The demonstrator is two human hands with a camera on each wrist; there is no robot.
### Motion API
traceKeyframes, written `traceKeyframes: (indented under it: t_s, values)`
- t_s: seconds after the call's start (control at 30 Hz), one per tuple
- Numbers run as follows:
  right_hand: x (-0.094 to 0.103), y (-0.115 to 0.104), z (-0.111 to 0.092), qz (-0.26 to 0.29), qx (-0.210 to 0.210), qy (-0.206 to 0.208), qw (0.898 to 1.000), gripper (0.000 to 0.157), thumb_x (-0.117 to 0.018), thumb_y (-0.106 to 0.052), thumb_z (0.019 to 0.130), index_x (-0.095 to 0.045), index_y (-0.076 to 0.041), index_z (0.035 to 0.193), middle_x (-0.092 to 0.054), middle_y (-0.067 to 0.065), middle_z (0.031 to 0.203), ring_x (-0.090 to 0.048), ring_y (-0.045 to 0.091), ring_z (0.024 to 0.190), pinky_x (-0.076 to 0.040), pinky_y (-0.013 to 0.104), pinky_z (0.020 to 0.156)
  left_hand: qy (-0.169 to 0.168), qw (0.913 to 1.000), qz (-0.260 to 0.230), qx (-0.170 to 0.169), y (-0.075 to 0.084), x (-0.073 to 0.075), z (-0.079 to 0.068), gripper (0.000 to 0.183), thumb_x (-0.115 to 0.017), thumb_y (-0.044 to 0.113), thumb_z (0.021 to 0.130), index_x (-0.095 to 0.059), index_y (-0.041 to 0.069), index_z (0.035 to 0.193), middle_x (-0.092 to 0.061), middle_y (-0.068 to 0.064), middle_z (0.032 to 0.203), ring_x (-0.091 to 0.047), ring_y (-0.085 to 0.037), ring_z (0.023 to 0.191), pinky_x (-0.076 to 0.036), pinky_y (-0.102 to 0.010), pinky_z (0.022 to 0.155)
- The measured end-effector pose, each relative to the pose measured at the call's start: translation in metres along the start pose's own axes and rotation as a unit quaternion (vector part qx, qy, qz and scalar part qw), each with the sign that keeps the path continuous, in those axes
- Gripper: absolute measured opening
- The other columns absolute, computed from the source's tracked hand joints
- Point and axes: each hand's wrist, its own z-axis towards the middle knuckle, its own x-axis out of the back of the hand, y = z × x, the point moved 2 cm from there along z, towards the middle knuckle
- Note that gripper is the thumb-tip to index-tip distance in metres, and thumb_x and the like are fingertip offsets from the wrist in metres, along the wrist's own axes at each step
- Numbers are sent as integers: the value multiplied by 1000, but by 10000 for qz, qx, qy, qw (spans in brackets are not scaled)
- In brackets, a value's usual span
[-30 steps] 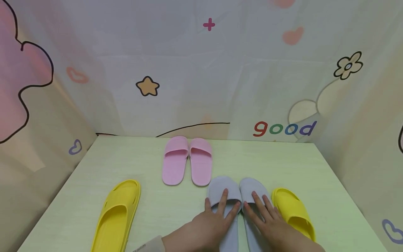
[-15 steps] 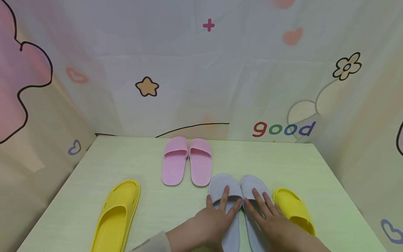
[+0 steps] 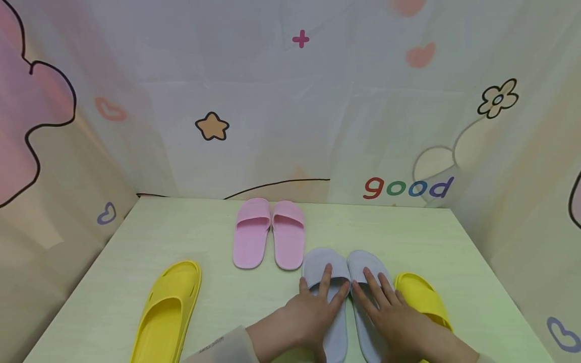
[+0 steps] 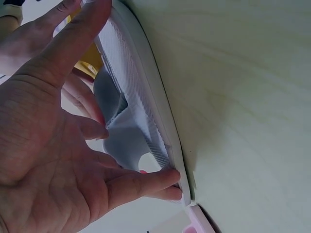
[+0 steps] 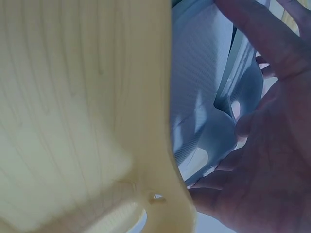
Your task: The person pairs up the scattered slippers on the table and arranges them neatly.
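Grey slippers (image 3: 318,262), both hands (image 3: 310,313) laid across them, fingers (image 3: 339,296) spread nearly straight, touching without gripping

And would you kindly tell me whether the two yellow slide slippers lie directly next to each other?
No, the grey slide slippers lie between the two yellow slide slippers.

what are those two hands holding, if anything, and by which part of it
Nothing looks gripped: the left hand and the right hand lie spread, each touching the strap of one gray slipper.
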Motion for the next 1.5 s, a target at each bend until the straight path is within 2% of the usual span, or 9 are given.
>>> traceKeyframes:
  t_s: [0.3, 0.53, 0.63, 0.7, 0.8, 0.97, 1.13, 1.27, 1.5]
  values:
    - [7, 4, 8, 11, -207, -310, 9993, 156, -91, -76, 46, -15, -13, 167, 2, 23, 174, -14, 58, 154, -37, 77, 108, -84, 9999, 94, 67, -1, 3, 9, 161, -92, 78, 44, -3, 28, 168, -2, -23, 174, -62, -49, 125, -64, -40, 78]
    - [13, 7, 16, -137, -350, -505, 9980, 157, -93, -71, 44, -15, -14, 167, 1, 23, 174, -14, 58, 154, -36, 76, 110, -158, 9994, -241, 167, -2, 7, 15, 162, -95, 73, 41, -4, 31, 168, -1, -23, 174, -53, -58, 132, -64, -37, 67]
    - [14, 8, 18, -146, -395, -558, 9976, 155, -95, -68, 45, -15, -14, 167, 1, 23, 174, -14, 59, 154, -35, 75, 110, -118, 9998, -9, 173, -2, 9, 19, 161, -94, 76, 41, -6, 31, 168, -6, -23, 174, -54, -57, 131, -65, -40, 74]
    - [15, 9, 19, -127, -417, -568, 9974, 155, -96, -65, 46, -15, -13, 167, 0, 24, 174, -15, 59, 154, -35, 75, 111, -76, 9994, 269, 181, -1, 10, 21, 160, -91, 80, 40, -9, 31, 168, -12, -23, 173, -55, -56, 131, -63, -43, 86]
    - [15, 10, 20, -118, -449, -625, 9970, 154, -97, -63, 47, -14, -13, 167, 1, 24, 174, -14, 60, 154, -34, 75, 112, -29, 9975, 670, 218, 1, 12, 23, 161, -88, 85, 37, -12, 30, 168, -19, -22, 171, -55, -53, 133, -61, -40, 92]
    - [18, 12, 24, -77, -508, -730, 9960, 155, -97, -61, 48, -11, -13, 167, 3, 24, 174, -11, 60, 154, -32, 76, 112, -125, 9973, 623, 357, 3, 15, 28, 162, -90, 83, 36, -10, 32, 168, -20, -22, 171, -50, -54, 138, -63, -32, 79]
    - [22, 13, 27, -19, -572, -830, 9949, 154, -98, -59, 49, -9, -14, 167, 4, 24, 174, -11, 60, 154, -30, 78, 111, -139, 9982, 471, 333, -1, 15, 33, 162, -91, 81, 38, -8, 32, 168, -18, -23, 172, -48, -55, 139, -63, -37, 87]
    - [25, 16, 29, 41, -641, -849, 9943, 154, -98, -58, 50, -8, -16, 168, 5, 22, 174, -9, 61, 154, -27, 83, 107, -126, 9987, 374, 330, -3, 16, 35, 163, -92, 79, 38, -6, 32, 168, -15, -24, 172, -47, -56, 140, -63, -37, 85]
    - [27, 23, 34, 137, -888, -895, 9919, 157, -98, -58, 49, -1, -27, 168, 11, 16, 175, -15, 80, 138, -32, 85, 100, -130, 9990, 117, 407, -8, 18, 41, 161, -95, 76, 39, -7, 35, 168, -12, -21, 173, -44, -56, 143, -64, -34, 71]
